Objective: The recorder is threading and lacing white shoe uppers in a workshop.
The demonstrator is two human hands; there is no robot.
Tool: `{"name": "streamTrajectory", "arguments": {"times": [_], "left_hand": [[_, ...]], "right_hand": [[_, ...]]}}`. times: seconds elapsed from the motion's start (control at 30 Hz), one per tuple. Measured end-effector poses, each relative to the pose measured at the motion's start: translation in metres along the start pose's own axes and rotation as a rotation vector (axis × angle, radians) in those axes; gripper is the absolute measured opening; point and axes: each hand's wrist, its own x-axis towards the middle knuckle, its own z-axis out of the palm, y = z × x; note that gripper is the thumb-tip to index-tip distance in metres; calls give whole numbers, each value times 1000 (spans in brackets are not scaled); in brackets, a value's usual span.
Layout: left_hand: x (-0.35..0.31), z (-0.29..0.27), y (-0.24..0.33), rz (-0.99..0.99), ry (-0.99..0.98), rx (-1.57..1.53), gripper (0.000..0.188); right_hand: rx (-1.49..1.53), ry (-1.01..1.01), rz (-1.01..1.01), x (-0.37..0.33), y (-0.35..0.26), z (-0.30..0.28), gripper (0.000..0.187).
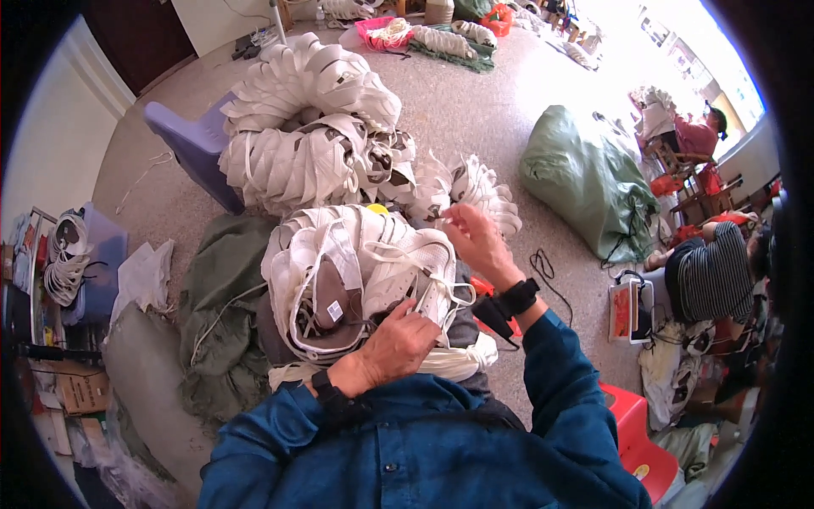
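Note:
On my lap lie white shoe uppers, one with its brown lining and a small white label showing. The upper to the right (403, 271) has white laces (443, 276) running through and looping off its side. My left hand (402, 341) is closed on the near edge of that upper, fingers bent over it. Raised beyond its right side is my right hand (480, 244), with thumb and fingers drawn together. Whatever they pinch is too small to make out. Both wrists wear black bands.
Stacked white uppers (292, 165) lean against a purple chair (191, 148) ahead. A green sack (585, 182) stands at right, near a black cord (547, 276). Dark green cloth (222, 271) lies at left, a red stool (636, 433) at lower right. Two people sit at far right.

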Motion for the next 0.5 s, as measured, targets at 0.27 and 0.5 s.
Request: {"name": "streamTrajectory", "arguments": {"times": [0.27, 0.5], "left_hand": [[18, -19, 11, 19, 117, -267, 9], [-2, -93, 79, -411, -618, -1360, 29]], "right_hand": [[162, -23, 323, -27, 54, 20, 41], [84, 22, 347, -22, 66, 27, 46]]}}
